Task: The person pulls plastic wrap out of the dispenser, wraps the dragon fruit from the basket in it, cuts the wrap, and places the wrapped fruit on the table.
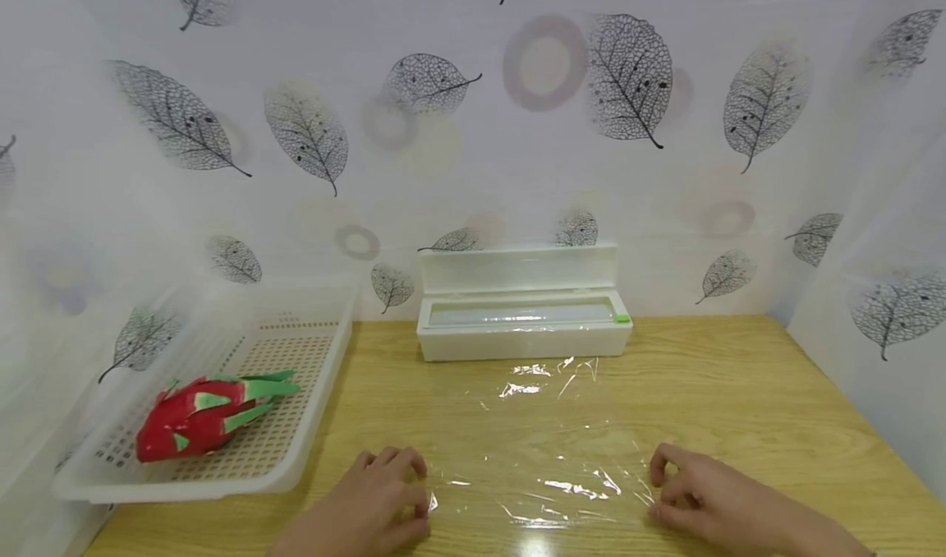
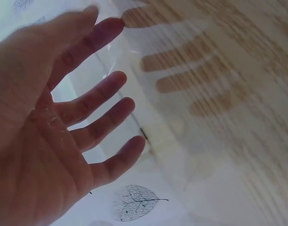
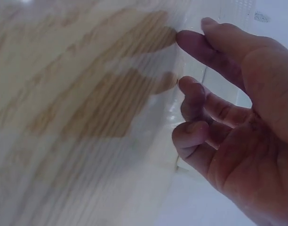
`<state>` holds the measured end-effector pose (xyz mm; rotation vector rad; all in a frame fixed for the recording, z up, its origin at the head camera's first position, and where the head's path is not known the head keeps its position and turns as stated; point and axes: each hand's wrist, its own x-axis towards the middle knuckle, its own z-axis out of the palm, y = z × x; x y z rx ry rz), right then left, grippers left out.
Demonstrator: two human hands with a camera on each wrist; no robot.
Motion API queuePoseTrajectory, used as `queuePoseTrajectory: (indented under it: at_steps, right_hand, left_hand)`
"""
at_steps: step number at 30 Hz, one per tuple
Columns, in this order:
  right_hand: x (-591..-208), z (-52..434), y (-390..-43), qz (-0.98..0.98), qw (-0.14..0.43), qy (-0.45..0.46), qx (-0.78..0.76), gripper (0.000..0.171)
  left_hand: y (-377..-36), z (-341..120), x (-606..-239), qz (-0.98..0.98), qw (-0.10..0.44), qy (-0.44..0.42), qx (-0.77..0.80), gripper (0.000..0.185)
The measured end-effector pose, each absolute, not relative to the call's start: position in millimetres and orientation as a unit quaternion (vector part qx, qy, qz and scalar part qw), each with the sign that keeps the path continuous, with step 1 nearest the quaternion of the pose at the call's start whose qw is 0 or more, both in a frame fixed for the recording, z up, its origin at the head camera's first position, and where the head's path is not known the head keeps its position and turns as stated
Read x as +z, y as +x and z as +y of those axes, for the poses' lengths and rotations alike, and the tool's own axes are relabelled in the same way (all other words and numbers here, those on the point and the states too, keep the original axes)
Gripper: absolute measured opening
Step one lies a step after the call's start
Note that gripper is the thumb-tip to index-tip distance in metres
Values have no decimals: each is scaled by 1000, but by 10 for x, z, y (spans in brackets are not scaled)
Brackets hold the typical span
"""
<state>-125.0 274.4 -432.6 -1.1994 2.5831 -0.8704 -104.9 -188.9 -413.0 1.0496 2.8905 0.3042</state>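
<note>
A sheet of clear cling film [image 1: 543, 458] lies over the tabletop, running forward from a white cling film box [image 1: 525, 343] with its lid raised. At the film's left edge is my left hand [image 1: 373, 495], fingers spread; its index fingertip [image 2: 116, 24] meets the glossy surface, thumb close by. My right hand [image 1: 713, 491] is at the film's right edge. There the index fingertip [image 3: 184, 37] touches the surface, and the other fingers bend loosely. I see no film clearly pinched in either hand.
A white plastic basket [image 1: 325, 409] stands on the left, holding a red dragon fruit [image 1: 195, 417] with green scales. Behind the wooden table [image 1: 739, 376] hangs a pale leaf-print curtain [image 1: 473, 171], which also closes both sides. A green piece [image 1: 622, 319] sits at the box's right end.
</note>
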Motion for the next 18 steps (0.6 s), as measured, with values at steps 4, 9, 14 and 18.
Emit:
queuePoseTrajectory:
  at_steps: [4,9,14,18]
  right_hand:
    - [-4327,2710,-1247,867,115,-381,-302,20]
    - [-4317,2697,-1234,873,140,-362,-294,16]
    - [-4307,2730,-1223,886,120,-361,-263,20]
    - [-4315,2755,-1231,892,103,-364,-249,26]
  left_hand:
    - [-1037,-1851,-4151,940,9,330,88,17]
    - [-1040,-1796,-4188,948,15,305,93,15]
    - [-1040,-1771,-4205,956,10,279,89,22]
    - [-1043,-1785,-4205,962,18,257,95,26]
